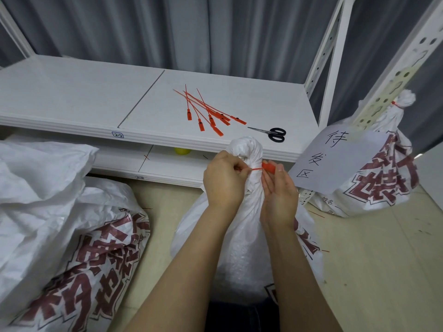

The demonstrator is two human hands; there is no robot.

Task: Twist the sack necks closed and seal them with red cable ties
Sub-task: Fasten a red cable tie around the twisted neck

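Where the white sack point(242, 236) stands on the floor before the shelving, its neck point(247, 149) is gathered and twisted into a rounded bunch, and a red cable tie point(268, 167) is wrapped round it just below that bunch. The thin tail of the tie is pinched between thumb and forefinger of the left hand point(224, 180), whose other fingers are curled in against the neck. The tie's flat head is held at the fingertips of the right hand point(279, 192) — the palm is turned towards the sack and the remaining fingers are only half curled.

On the white shelf point(72, 121) behind, a loose bundle of spare ties point(208, 111) is laid, with black-handled scissors point(272, 134) just beside it to the right. A sealed sack point(383, 178), printed in dark red, is seen at the right behind a handwritten paper sign point(335, 161) — its twisted top is bound with a red tie. At the left, an untied sack point(96, 259) is slumped on the floor. A yellow ball point(182, 150) is partly seen on the lower shelf.
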